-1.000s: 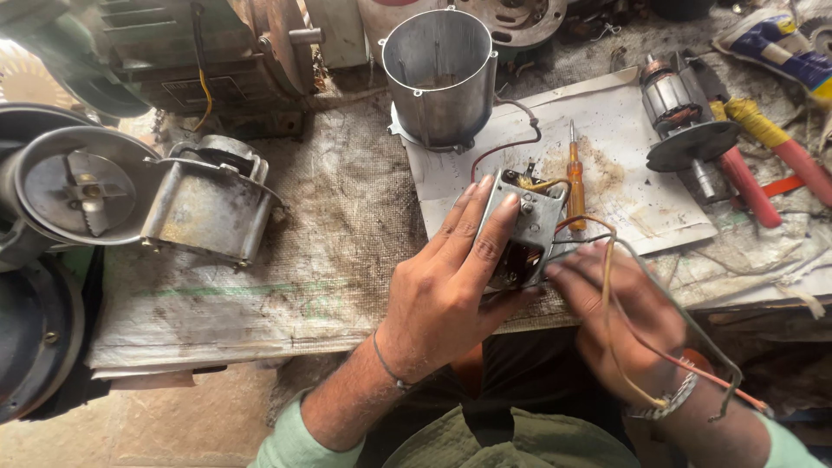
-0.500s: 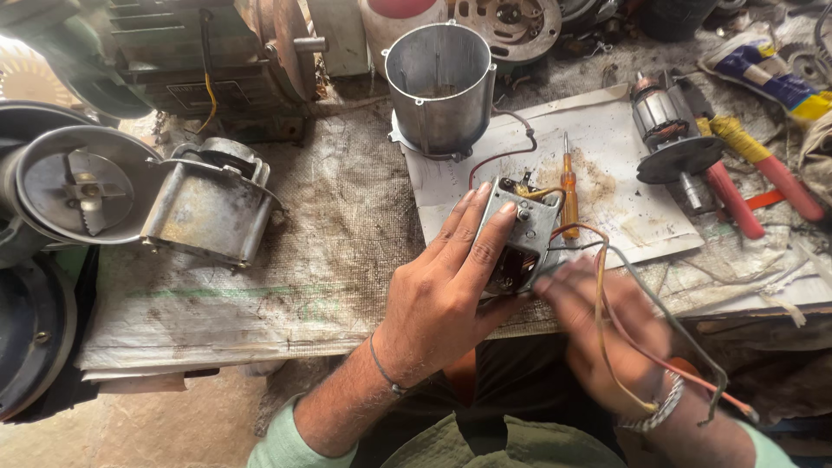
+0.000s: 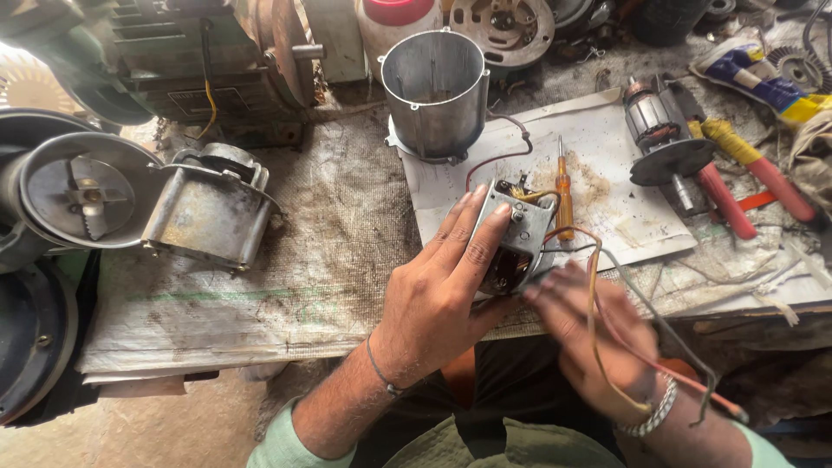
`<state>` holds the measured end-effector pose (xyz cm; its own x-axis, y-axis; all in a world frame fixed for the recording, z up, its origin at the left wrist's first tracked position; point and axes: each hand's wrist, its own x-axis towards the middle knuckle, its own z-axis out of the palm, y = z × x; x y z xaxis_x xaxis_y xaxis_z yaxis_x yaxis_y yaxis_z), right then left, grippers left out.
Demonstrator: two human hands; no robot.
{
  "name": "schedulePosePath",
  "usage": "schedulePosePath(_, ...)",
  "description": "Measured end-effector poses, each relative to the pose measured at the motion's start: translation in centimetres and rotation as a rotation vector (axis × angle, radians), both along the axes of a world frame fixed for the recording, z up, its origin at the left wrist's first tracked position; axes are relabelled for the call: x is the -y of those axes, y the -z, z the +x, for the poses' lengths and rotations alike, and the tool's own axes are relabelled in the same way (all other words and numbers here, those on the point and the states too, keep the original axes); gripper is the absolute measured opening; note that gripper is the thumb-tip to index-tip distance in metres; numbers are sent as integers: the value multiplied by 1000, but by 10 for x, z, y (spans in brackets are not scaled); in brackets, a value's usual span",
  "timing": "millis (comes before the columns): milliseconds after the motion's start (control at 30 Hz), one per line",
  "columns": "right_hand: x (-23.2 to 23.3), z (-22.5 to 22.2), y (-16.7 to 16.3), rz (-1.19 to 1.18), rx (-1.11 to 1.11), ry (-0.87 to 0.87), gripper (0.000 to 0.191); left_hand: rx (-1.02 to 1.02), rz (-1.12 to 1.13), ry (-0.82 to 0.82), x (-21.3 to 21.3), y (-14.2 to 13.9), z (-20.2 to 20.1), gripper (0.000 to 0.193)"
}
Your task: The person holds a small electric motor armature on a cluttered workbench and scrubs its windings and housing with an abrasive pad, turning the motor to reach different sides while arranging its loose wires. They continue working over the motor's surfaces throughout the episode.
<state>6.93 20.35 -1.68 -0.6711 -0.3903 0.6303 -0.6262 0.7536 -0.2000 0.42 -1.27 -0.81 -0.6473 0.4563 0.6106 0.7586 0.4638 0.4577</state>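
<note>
Small grey metal motor block (image 3: 517, 238) with copper windings showing inside sits lifted just above the front edge of the bench (image 3: 260, 303), and the left hand (image 3: 438, 299) is closed around it, fingers laid flat over its face. Right hand (image 3: 598, 347) is just beside it, blurred, so I can't tell how its fingers are set (it seems busy at the block's lower corner). Loose yellow, red and grey wires (image 3: 607, 338) trail from the block over that wrist. Looks like the wiring end is being worked right now; the next move calls for a firm left-hand hold and careful fingers among those leads. An orange-handled screwdriver (image 3: 563, 195) lies on the stained white paper (image 3: 607, 173) behind, near the open steel cylinder (image 3: 433, 91).
</note>
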Motion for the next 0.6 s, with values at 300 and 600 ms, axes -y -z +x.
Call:
schedulePosePath(300,-3,0,-1,-51,-34,-5,54,16,2,11,1,1,-1,98)
schedulePosePath(600,-2,-3,-8,2,26,111,55,21,6,11,0,1,-1,95)
